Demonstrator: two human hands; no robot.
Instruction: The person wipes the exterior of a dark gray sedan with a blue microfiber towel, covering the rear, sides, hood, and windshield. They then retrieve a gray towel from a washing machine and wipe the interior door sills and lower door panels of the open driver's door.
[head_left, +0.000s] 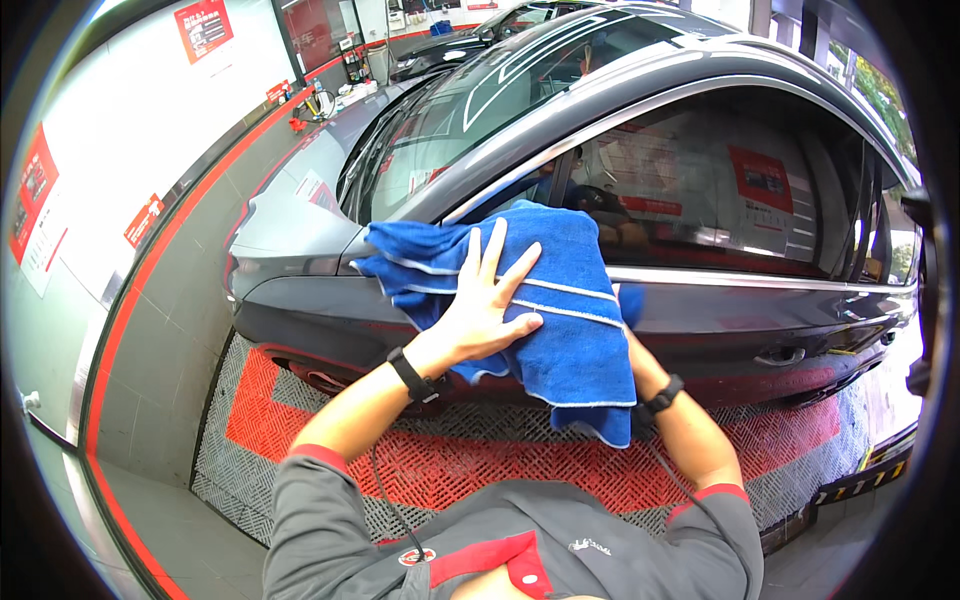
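A blue towel (562, 345) with white-stitched edges is draped in folds beside the front side window of a dark grey car (697, 315), about where the side mirror would be; the mirror itself cannot be seen. My left hand (491, 304) lies flat on top of the towel, fingers spread, pressing on it. Behind the towel's right edge is my right hand (628, 330), mostly hidden by the cloth, so its grip cannot be told. Some blue cloth also shows just right of that hand. Both wrists wear black bands.
Red and grey grating tiles (525, 457) cover the floor below the car. A tiled wall with a red stripe (120, 330) runs along the left. Beyond the hood stand bottles (319, 90) and a black car (450, 52). Thin cables run along both of my arms.
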